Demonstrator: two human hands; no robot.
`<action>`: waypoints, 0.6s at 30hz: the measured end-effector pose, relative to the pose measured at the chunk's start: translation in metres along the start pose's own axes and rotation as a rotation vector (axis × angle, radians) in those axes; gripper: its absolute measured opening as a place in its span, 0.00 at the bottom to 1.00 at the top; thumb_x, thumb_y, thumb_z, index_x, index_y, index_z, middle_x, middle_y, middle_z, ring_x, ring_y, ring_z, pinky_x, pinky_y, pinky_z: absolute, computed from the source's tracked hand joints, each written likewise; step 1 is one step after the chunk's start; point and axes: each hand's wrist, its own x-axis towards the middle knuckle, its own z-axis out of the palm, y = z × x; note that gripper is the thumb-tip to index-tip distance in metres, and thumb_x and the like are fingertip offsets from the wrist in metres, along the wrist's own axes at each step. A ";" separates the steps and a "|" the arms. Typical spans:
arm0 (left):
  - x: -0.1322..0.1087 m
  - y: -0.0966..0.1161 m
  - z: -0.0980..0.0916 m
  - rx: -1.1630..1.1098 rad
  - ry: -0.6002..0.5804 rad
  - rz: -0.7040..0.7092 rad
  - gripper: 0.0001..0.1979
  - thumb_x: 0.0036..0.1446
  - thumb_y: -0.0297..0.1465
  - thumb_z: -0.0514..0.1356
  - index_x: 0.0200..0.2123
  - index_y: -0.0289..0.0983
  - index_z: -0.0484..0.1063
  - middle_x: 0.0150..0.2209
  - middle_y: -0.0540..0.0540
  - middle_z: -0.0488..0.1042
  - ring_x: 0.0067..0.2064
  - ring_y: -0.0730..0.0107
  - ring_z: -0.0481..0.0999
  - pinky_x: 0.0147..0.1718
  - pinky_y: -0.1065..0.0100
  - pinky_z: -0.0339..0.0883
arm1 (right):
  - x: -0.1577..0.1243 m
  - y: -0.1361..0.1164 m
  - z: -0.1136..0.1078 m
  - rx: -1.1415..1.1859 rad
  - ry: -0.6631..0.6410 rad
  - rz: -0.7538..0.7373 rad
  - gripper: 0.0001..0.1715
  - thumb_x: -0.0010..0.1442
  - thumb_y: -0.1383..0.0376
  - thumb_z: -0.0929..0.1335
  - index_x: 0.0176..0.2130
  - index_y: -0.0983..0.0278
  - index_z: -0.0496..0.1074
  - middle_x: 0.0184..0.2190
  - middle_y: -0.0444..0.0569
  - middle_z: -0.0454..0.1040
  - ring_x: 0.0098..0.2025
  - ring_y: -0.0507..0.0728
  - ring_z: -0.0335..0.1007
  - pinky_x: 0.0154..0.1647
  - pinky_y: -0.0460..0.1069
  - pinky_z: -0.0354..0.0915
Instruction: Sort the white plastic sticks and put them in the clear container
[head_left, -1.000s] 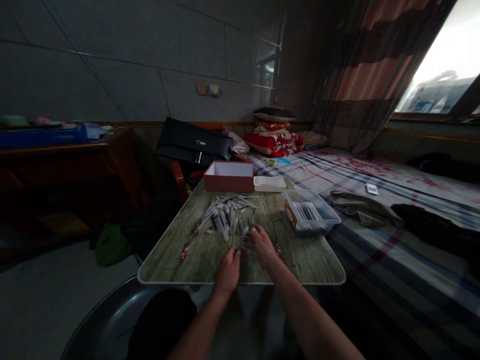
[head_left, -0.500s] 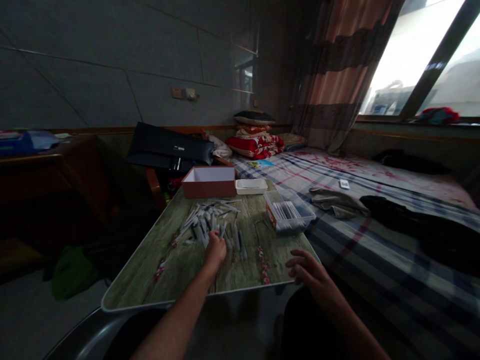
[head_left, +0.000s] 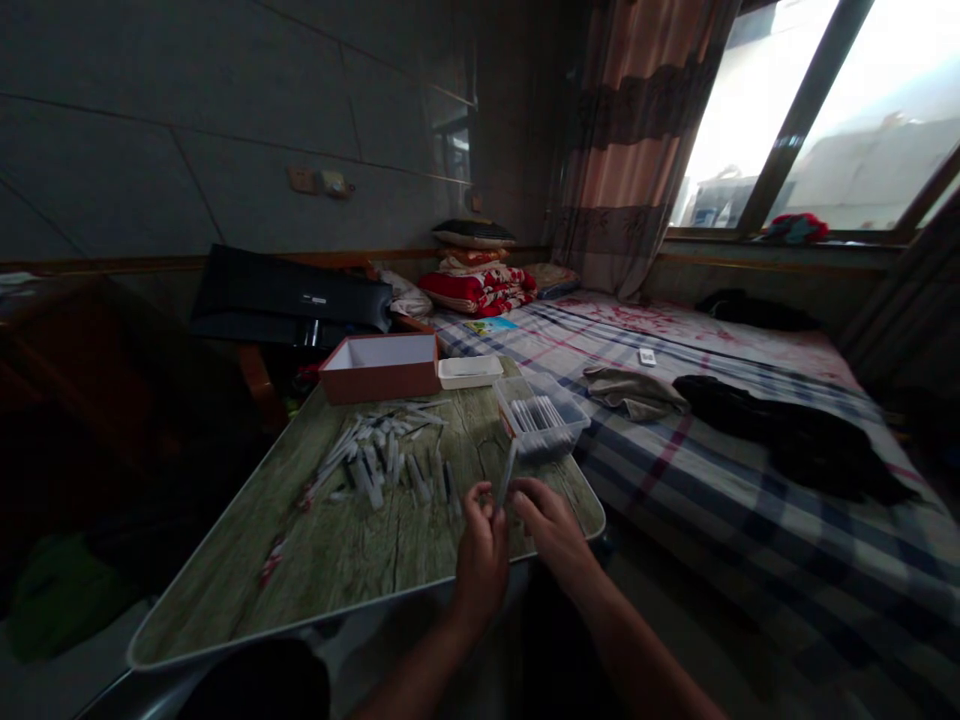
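Observation:
My left hand (head_left: 482,545) is closed on a slim translucent strip (head_left: 508,472), holding it upright above the table near its front right corner. Close beside it, my right hand (head_left: 551,525) has bent fingers partly apart, their tips near the strip's lower end. Whether they touch it, I cannot tell. A pile of similar slim strips (head_left: 386,440) lies loose on the wood-patterned table (head_left: 330,555), with several set out on its near side. Just beyond my hands is a clear plastic box (head_left: 559,440), in which thin white-edged pieces stand in a row.
An open reddish-brown box (head_left: 379,380) and a shallow white tray (head_left: 471,374) stand at the table's far edge. Behind them leans a black monitor-like panel (head_left: 289,300). To the right, a bed (head_left: 630,460) with a checked cover borders the table, bearing a grey cloth (head_left: 634,392) and dark clothing (head_left: 787,435).
My left hand has moved right from the pile, carrying a strip. My right hand has come in from the table's right edge to meet it. The view has turned right.

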 end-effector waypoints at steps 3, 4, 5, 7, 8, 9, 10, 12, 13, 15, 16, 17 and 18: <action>-0.003 -0.002 -0.008 0.070 -0.060 -0.036 0.23 0.62 0.43 0.47 0.56 0.37 0.52 0.41 0.40 0.76 0.34 0.65 0.77 0.32 0.65 0.69 | 0.017 0.005 0.026 0.058 0.005 -0.009 0.16 0.56 0.57 0.63 0.35 0.68 0.69 0.29 0.48 0.70 0.29 0.53 0.65 0.27 0.45 0.61; -0.002 -0.002 -0.013 0.090 -0.070 -0.051 0.24 0.62 0.44 0.46 0.56 0.37 0.52 0.41 0.40 0.76 0.34 0.64 0.77 0.32 0.65 0.69 | 0.019 0.009 0.031 0.076 -0.008 -0.004 0.14 0.55 0.58 0.63 0.34 0.67 0.68 0.27 0.47 0.68 0.27 0.52 0.64 0.26 0.45 0.61; -0.001 -0.001 -0.018 0.107 -0.080 -0.062 0.25 0.62 0.44 0.45 0.57 0.36 0.51 0.40 0.40 0.76 0.33 0.64 0.77 0.33 0.65 0.69 | 0.021 0.012 0.035 0.090 -0.040 0.002 0.13 0.55 0.59 0.63 0.34 0.67 0.67 0.25 0.45 0.67 0.26 0.51 0.63 0.25 0.45 0.60; 0.002 0.000 -0.026 0.129 -0.102 -0.075 0.27 0.63 0.43 0.44 0.59 0.34 0.48 0.38 0.41 0.77 0.33 0.64 0.77 0.33 0.65 0.69 | 0.024 0.012 0.038 0.090 -0.125 0.006 0.11 0.54 0.60 0.64 0.34 0.66 0.66 0.23 0.43 0.65 0.23 0.50 0.61 0.22 0.44 0.58; 0.004 0.001 -0.029 0.134 -0.122 -0.075 0.28 0.63 0.43 0.44 0.60 0.34 0.46 0.37 0.41 0.76 0.33 0.64 0.77 0.34 0.65 0.69 | 0.028 0.008 0.036 0.071 -0.146 -0.014 0.10 0.53 0.61 0.64 0.33 0.66 0.66 0.23 0.43 0.65 0.23 0.50 0.61 0.22 0.44 0.57; 0.005 0.001 -0.032 0.133 -0.147 -0.067 0.28 0.62 0.42 0.45 0.61 0.33 0.44 0.37 0.43 0.76 0.33 0.65 0.77 0.35 0.65 0.69 | 0.034 0.001 0.031 0.045 -0.142 -0.050 0.09 0.52 0.62 0.65 0.32 0.66 0.66 0.23 0.44 0.65 0.24 0.50 0.61 0.23 0.43 0.58; 0.006 0.000 -0.035 0.129 -0.174 -0.049 0.28 0.62 0.40 0.45 0.61 0.33 0.43 0.36 0.44 0.75 0.33 0.65 0.77 0.36 0.65 0.69 | 0.042 -0.008 0.023 0.016 -0.116 -0.088 0.09 0.51 0.62 0.65 0.31 0.66 0.66 0.24 0.44 0.65 0.25 0.50 0.61 0.24 0.43 0.58; 0.009 -0.003 -0.041 0.139 -0.203 0.003 0.28 0.61 0.38 0.47 0.61 0.34 0.44 0.36 0.46 0.74 0.33 0.67 0.76 0.38 0.64 0.68 | 0.067 -0.031 0.000 -0.033 -0.002 -0.185 0.09 0.52 0.63 0.65 0.32 0.67 0.67 0.26 0.45 0.67 0.28 0.50 0.63 0.27 0.43 0.60; 0.010 -0.006 -0.044 0.158 -0.201 0.030 0.28 0.61 0.38 0.48 0.60 0.34 0.45 0.35 0.47 0.73 0.34 0.67 0.76 0.39 0.64 0.68 | 0.083 -0.042 -0.014 -0.057 0.058 -0.190 0.10 0.53 0.62 0.64 0.33 0.68 0.67 0.26 0.45 0.67 0.26 0.50 0.63 0.24 0.43 0.60; 0.011 -0.013 -0.051 0.210 -0.174 0.061 0.27 0.60 0.37 0.49 0.59 0.34 0.47 0.34 0.48 0.72 0.34 0.67 0.75 0.40 0.64 0.67 | 0.121 -0.058 -0.041 -0.107 0.198 -0.203 0.11 0.54 0.63 0.64 0.37 0.68 0.66 0.26 0.45 0.67 0.25 0.50 0.64 0.21 0.42 0.58; 0.011 -0.016 -0.055 0.234 -0.161 0.063 0.26 0.60 0.37 0.49 0.59 0.34 0.47 0.34 0.49 0.71 0.34 0.67 0.74 0.39 0.64 0.67 | 0.140 -0.061 -0.052 -0.170 0.247 -0.207 0.13 0.53 0.65 0.65 0.40 0.68 0.65 0.27 0.45 0.68 0.25 0.50 0.65 0.21 0.42 0.59; 0.010 -0.019 -0.059 0.251 -0.153 0.058 0.27 0.60 0.37 0.49 0.59 0.35 0.46 0.34 0.49 0.71 0.33 0.67 0.74 0.38 0.64 0.66 | 0.158 -0.061 -0.061 -0.249 0.257 -0.200 0.17 0.53 0.67 0.64 0.44 0.68 0.64 0.25 0.45 0.68 0.24 0.51 0.65 0.21 0.42 0.58; 0.009 -0.022 -0.062 0.262 -0.151 0.049 0.27 0.61 0.37 0.48 0.60 0.35 0.45 0.34 0.49 0.71 0.33 0.68 0.73 0.37 0.65 0.66 | 0.174 -0.058 -0.066 -0.341 0.218 -0.155 0.22 0.54 0.69 0.64 0.49 0.69 0.62 0.23 0.44 0.67 0.22 0.51 0.65 0.21 0.42 0.59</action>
